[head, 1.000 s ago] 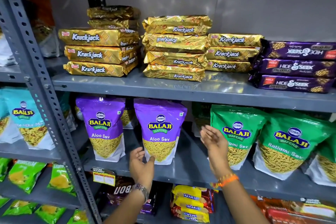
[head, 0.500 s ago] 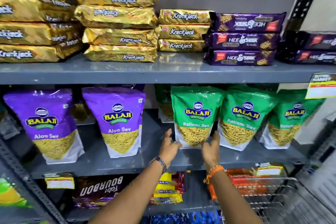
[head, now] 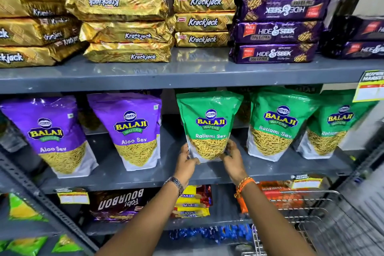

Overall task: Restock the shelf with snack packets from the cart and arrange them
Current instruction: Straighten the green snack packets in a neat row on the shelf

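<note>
A green Ratlami Sev packet (head: 209,122) stands upright on the middle shelf (head: 145,178). My left hand (head: 186,162) grips its lower left corner and my right hand (head: 232,159) grips its lower right corner. Two more green Ratlami Sev packets (head: 278,124) lean to its right. Two purple Aloo Sev packets (head: 133,129) stand to its left. The wire cart (head: 311,220) shows at the lower right; what it holds is hidden.
The top shelf (head: 187,77) carries stacks of gold Krackjack packs (head: 124,21) and purple Hide & Seek packs (head: 276,31). Below are Bourbon (head: 120,203) and Marie biscuit packs (head: 193,203). A slotted upright (head: 47,203) stands at the left. Price tags hang off the shelf edges.
The view swung right from the purple packets to the green ones. Both hands moved from in front of the shelf onto the leftmost green packet and closed on its lower corners.
</note>
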Demonstrator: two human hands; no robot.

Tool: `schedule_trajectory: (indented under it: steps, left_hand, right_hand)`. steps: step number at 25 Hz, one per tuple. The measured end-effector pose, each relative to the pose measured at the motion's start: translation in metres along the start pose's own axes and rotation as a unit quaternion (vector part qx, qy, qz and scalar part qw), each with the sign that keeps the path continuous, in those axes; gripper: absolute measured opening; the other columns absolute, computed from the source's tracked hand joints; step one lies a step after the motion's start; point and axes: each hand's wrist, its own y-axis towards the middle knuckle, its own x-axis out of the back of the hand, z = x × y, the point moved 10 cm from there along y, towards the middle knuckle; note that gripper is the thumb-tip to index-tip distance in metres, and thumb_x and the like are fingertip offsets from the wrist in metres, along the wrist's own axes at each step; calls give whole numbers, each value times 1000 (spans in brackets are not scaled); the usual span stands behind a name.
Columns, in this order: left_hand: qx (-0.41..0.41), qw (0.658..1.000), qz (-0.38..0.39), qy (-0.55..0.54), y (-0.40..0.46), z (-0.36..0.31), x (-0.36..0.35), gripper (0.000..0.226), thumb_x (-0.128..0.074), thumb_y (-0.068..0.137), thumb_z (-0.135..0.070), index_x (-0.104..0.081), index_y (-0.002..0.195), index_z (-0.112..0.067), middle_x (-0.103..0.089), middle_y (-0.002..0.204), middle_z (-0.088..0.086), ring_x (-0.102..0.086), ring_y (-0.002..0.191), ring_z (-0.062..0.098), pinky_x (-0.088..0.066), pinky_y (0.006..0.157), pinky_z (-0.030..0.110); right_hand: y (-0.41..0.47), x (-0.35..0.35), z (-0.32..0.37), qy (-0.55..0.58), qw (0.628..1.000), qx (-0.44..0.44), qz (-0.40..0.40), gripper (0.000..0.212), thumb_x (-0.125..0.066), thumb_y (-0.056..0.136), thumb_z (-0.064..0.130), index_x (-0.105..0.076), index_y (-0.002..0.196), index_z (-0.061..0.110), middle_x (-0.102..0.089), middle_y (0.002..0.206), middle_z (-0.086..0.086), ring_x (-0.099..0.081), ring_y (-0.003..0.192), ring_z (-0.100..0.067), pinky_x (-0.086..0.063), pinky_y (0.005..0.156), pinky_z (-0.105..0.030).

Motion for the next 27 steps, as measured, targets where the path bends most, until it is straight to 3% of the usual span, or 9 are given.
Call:
schedule_trajectory:
  steps: [6,10,13,14,16,19,23,25,27]
  left_hand:
    - [1,1000,-13,5,-13,-10,6,57,-50,80,19,-52,124,-18,-61,120,-1,-58,108,12,-48,85,21]
    - [23,999,-43,11,-12,1,17,59,-59,74,2,-56,129,-19,-65,127,0,-62,116,18,-52,95,34]
    - [72,981,-183,4,-44,6,25,32,-60,75,-5,-61,102,-22,-72,106,9,-67,98,29,-53,88,36]
    - [73,980,-182,-18,-57,2,12,27,-58,76,-3,-61,98,-20,-71,100,9,-67,95,31,-51,84,34]
    - [72,991,-94,-56,-66,-9,-43,27,-56,81,6,-63,98,-13,-67,98,10,-63,93,26,-49,81,28]
    - [36,998,40,-30,-47,-26,-125,35,-58,85,9,-62,114,-11,-64,122,13,-59,108,19,-47,96,27]
    - [54,994,94,12,-4,-27,-183,62,-56,95,-14,-33,153,-15,-38,152,-1,-37,141,15,-30,109,26]
    - [66,991,108,42,15,-15,-199,68,-56,93,-22,-27,155,-20,-34,153,-5,-31,146,16,-27,116,33]
    - [62,990,116,54,36,3,-212,72,-59,82,-30,-37,150,-26,-38,156,-6,-39,143,19,-32,119,41]
  right_hand:
    - [-4,-12,0,5,999,-15,28,50,-60,83,-10,-53,125,16,-68,115,7,-63,115,-19,-49,104,-54]
    - [-12,-2,5,48,997,-44,33,66,-57,87,-15,-40,144,12,-54,136,2,-52,128,-16,-46,106,-38]
    - [-30,60,3,123,987,-45,-90,56,-48,90,-19,-44,139,8,-52,134,-8,-50,125,-21,-46,99,-29]
    - [-36,86,0,142,978,-38,-149,51,-47,90,-19,-50,132,11,-55,129,-11,-53,122,-24,-47,99,-30]
    - [-48,138,-5,149,954,-23,-259,44,-47,90,-17,-55,123,11,-60,122,-14,-56,117,-27,-46,101,-36]
    - [-48,189,-11,106,934,-43,-339,42,-49,91,-12,-53,131,2,-58,134,-20,-52,117,-24,-42,109,-43]
    - [-23,195,-14,98,953,-62,-280,53,-47,96,-5,-39,147,5,-45,151,-13,-43,138,-30,-36,112,-40]
    - [-14,193,-15,93,959,-59,-260,55,-45,95,-9,-38,148,4,-46,151,-12,-43,139,-29,-36,108,-33]
    - [-8,195,-16,88,962,-51,-253,56,-42,93,-13,-39,147,3,-48,148,-12,-45,138,-28,-36,105,-30]
